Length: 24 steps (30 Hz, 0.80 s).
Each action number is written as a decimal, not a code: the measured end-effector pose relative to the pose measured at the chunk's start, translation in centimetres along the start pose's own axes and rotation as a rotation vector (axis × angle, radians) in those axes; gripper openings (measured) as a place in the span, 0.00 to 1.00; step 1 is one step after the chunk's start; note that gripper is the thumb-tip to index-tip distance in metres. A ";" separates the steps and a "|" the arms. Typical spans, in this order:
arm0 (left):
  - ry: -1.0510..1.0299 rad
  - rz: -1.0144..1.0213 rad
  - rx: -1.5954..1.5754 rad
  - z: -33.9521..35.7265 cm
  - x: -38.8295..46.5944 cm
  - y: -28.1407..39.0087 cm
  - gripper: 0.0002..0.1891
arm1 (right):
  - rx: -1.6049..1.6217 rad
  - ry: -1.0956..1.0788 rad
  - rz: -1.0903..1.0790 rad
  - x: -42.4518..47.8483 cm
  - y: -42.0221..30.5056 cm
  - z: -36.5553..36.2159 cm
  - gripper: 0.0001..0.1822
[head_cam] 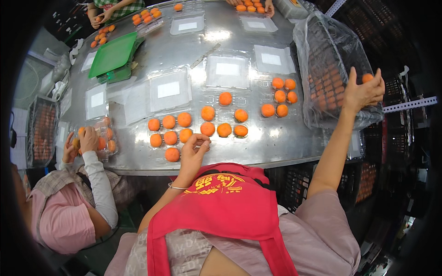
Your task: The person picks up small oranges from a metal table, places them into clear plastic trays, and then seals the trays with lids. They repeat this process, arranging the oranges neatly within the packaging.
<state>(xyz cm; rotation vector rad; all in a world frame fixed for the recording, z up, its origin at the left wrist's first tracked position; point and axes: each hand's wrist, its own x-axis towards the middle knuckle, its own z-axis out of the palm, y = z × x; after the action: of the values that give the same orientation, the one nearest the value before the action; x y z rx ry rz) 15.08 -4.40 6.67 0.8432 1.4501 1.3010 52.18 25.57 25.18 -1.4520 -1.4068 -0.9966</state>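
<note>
My right hand [364,90] is raised over a plastic-lined crate [340,45] of orange fruit at the right, with one orange fruit [367,78] between its thumb and fingers. My left hand [195,150] rests near the table's front edge, its fingers curled beside an orange fruit [185,135]; whether it holds anything cannot be told. Before me, clear plastic trays hold several orange fruits: one tray left of centre [162,147], one in the middle [226,112] and one toward the right [286,112]. Their open lids lie behind them, with white pads [227,69] on them.
A green weighing scale [114,55] stands at the back left of the metal table [152,93]. A co-worker [65,210] at the left handles fruit over a tray. Other people's hands [103,17] work at the far side. A strip [205,56] lies mid-table. Crates stand at the right.
</note>
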 end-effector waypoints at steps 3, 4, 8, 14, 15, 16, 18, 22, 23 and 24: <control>0.042 -0.008 -0.008 0.0 -0.2 0.3 0.06 | 0.591 -0.286 -0.134 -5.3 -8.2 1.9 0.24; 0.038 -0.003 -0.014 0.1 0.0 0.3 0.06 | 0.789 -0.498 -0.145 -7.9 -10.8 2.4 0.18; 0.036 -0.005 0.022 -0.2 -0.2 0.7 0.06 | 0.942 -1.016 -0.455 -20.1 -20.2 2.7 0.22; 0.065 0.006 0.014 -0.8 -0.9 0.3 0.06 | 0.569 -1.242 -0.830 -23.0 -23.2 4.2 0.19; 0.068 0.006 0.008 -0.8 -0.8 0.2 0.06 | 0.543 -1.243 -0.870 -22.8 -23.5 4.2 0.18; 0.070 -0.003 0.006 -0.8 -0.8 0.1 0.06 | 0.553 -1.223 -0.901 -22.7 -23.6 4.2 0.18; 0.071 -0.018 0.003 -0.8 -0.6 -0.1 0.07 | 0.571 -1.181 -0.960 -22.6 -23.8 4.2 0.18; 0.070 -0.010 0.004 -0.6 -0.3 0.0 0.07 | 0.649 -1.114 -0.871 -22.9 -22.5 4.3 0.21; 0.067 -0.016 0.007 -0.7 -0.2 -0.2 0.07 | 0.673 -1.097 -0.815 -23.2 -21.9 4.1 0.22; 0.064 -0.021 0.007 -0.7 -0.2 -0.5 0.07 | 0.695 -1.079 -0.762 -23.1 -21.4 3.6 0.23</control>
<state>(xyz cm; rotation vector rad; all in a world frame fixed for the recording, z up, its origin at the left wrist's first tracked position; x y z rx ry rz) 14.55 -4.89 6.23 0.7959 1.5107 1.3184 29.66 21.70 3.14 -0.8717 -2.8422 0.0646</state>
